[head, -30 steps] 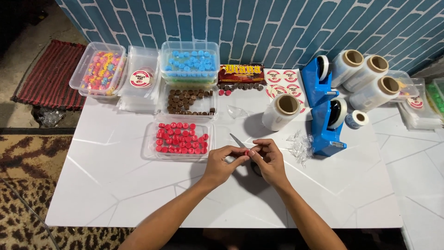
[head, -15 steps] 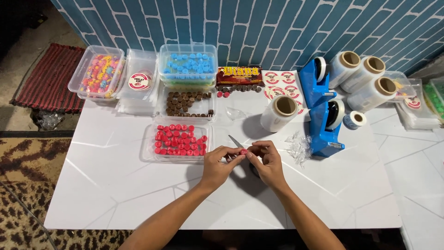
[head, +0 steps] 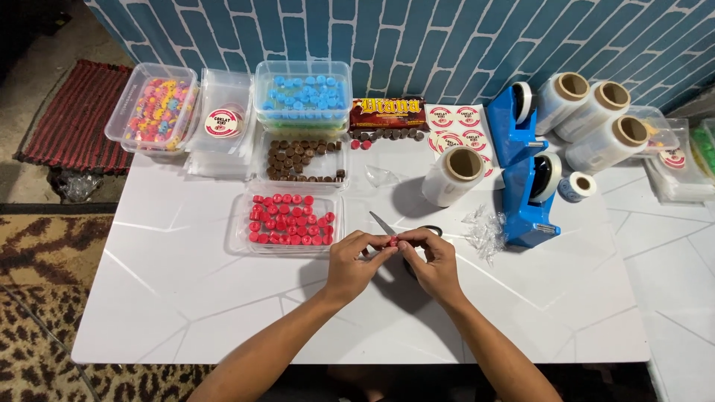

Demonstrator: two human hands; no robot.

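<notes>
— Both hands on it?
— Yes — my left hand (head: 354,260) and right hand (head: 432,260) pinch one red candy (head: 392,241) between fingertips, midway, above the table (head: 186,298), scissors (head: 395,232) just behind.

In front of you stands a white rectangular surface (head: 186,298) with thin, faint crack-like lines running across its glossy top. Behind it you see a wall of teal painted bricks (head: 447,37) with dark joints. To your left, the floor carries a leopard-patterned brown carpet (head: 37,298), and farther back a dark red ribbed mat (head: 71,115) lies on bare grey floor. The light is bright and even, throwing soft shadows on the surface.
</notes>
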